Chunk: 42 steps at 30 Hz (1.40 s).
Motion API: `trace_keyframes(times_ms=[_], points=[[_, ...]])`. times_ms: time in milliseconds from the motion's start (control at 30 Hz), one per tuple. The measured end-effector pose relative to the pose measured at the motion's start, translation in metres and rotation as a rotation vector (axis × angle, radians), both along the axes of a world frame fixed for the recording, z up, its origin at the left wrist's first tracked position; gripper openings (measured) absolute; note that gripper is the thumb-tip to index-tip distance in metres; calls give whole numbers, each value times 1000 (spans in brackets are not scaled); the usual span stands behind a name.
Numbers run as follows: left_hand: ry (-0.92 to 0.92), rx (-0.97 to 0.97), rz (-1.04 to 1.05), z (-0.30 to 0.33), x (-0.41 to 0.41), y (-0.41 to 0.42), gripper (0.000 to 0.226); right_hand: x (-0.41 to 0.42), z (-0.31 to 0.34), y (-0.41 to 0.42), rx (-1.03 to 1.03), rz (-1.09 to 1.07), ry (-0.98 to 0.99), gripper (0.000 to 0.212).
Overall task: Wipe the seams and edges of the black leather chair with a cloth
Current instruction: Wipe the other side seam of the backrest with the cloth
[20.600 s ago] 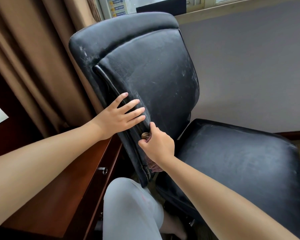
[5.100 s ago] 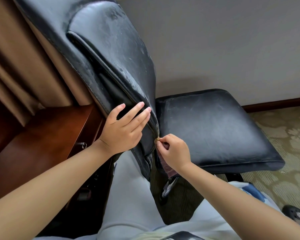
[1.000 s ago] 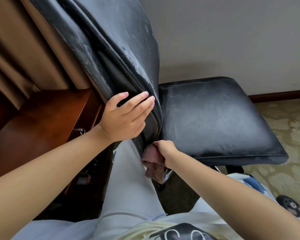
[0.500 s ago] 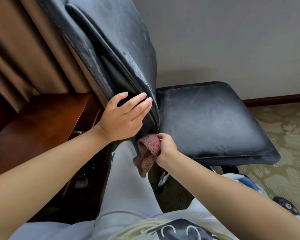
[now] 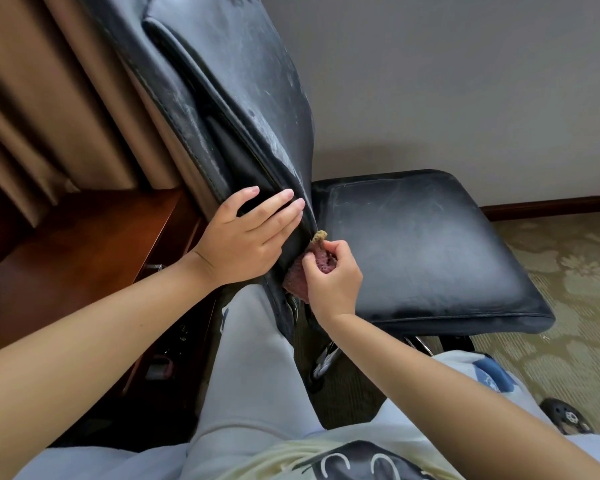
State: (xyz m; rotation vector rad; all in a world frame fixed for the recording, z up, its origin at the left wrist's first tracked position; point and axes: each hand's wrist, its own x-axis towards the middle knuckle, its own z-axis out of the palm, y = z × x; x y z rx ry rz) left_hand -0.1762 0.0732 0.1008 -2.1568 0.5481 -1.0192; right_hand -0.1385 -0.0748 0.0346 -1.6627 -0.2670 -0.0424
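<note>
Chair (image 5: 413, 244) seam wiping looks unfinished: right hand (image 5: 331, 278) fingers pinch the cloth (image 5: 297, 280) beside the left hand's (image 5: 246, 244) flat fingers, dusty leather above.

No readable text; shirt (image 5: 343, 459) print too partial to read.

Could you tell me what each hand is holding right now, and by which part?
The right hand pinches the bunched cloth near its upper end. The left hand holds nothing; its straight fingers rest on the chair backrest's lower side edge.
</note>
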Motion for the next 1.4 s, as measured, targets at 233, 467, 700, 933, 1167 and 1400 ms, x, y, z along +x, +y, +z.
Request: trace_keyframes(times_ms=[233,467,700,933,1167,1400], points=[[-5,-36,-17,-6,4,2,39,-7,-16,8,36,-8,139,9],[-10,-42,-5,-7,6,4,40,-6,-26,9,21,43,186,11],[-22,-37,-4,-7,6,3,41,-6,-35,7,27,112,262,11],[-57,-39,-14,-6,8,1,41,-9,-41,12,14,127,308,7],[-60,-21,-23,-5,8,3,40,-12,-52,21,-91,154,586,15],[-30,-33,-3,-10,8,7,41,1,-49,34,-284,174,794,25]])
